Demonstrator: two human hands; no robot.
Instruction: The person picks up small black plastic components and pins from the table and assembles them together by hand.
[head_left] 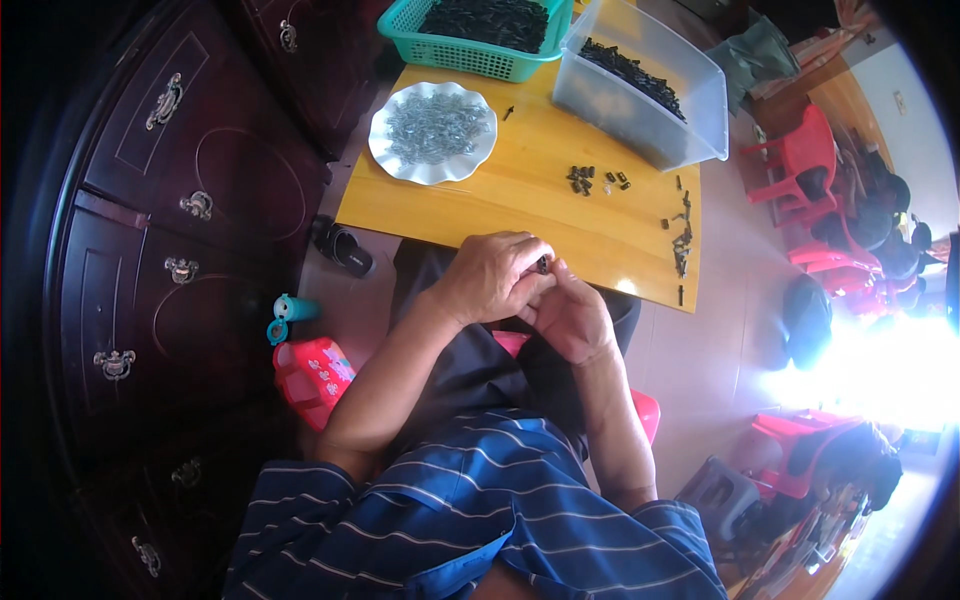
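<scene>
My left hand (497,272) and my right hand (575,318) meet over my lap, just off the near edge of the wooden table (420,205). Between their fingertips they pinch a small dark part (543,265), mostly covered by the fingers. Beyond the hands, a loose group of small black parts (582,180) lies on the table with a few clear bits beside it. More small black pieces (682,245) are strewn along the right edge. A scalloped white plate (379,150) holds a heap of small clear pieces.
A green plastic basket (480,62) and a translucent bin (705,140), both holding black parts, stand at the table's far side. A dark cabinet (230,150) rises at the left. Pink chairs (805,155) stand on the right. A red container (310,375) sits low by my left arm.
</scene>
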